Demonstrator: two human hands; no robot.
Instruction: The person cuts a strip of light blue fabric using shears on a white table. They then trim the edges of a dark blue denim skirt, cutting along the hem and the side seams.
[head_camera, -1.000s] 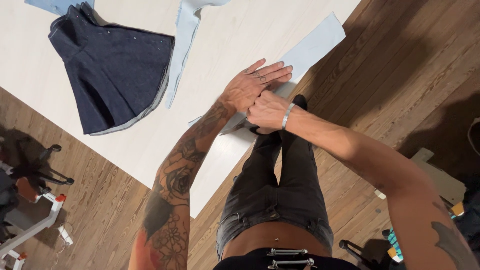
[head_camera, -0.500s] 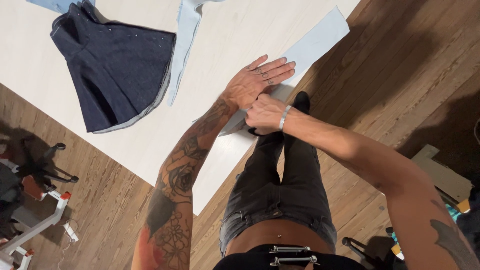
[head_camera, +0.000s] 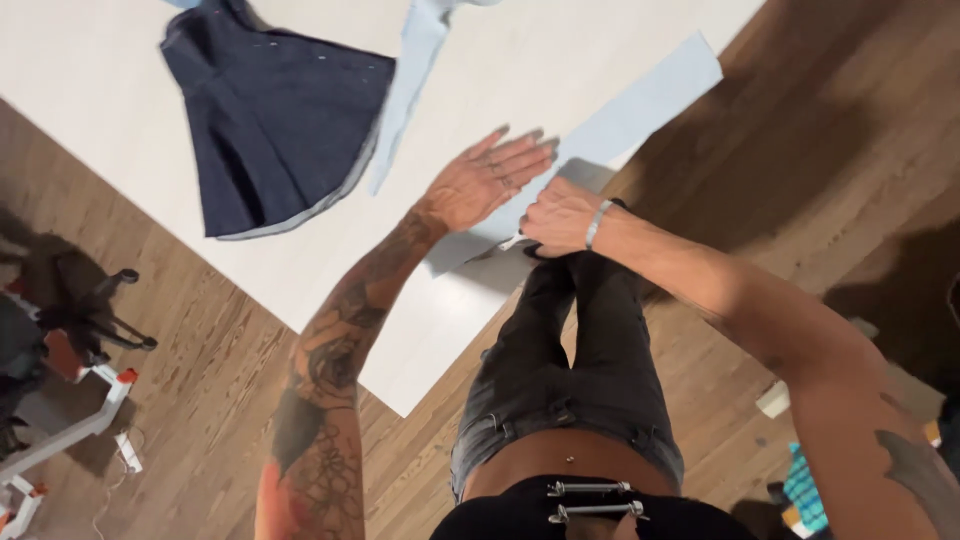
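- Left arm (head_camera: 345, 350): bare, no sleeve, covered in dark line tattoos from wrist to upper arm, with a patch of red ink near the shoulder.
- Right arm (head_camera: 760, 320): bare, one dark tattoo near the shoulder.
- Right wrist: thin silver bracelet (head_camera: 597, 223).
- Legs: faded black slim jeans (head_camera: 560, 380).
- Torso: black top with two small metal bar clasps (head_camera: 592, 500), bare midriff beneath.

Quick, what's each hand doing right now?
Left hand: open, flat on the light blue fabric strip.
Right hand: closed, gripping the strip's edge.
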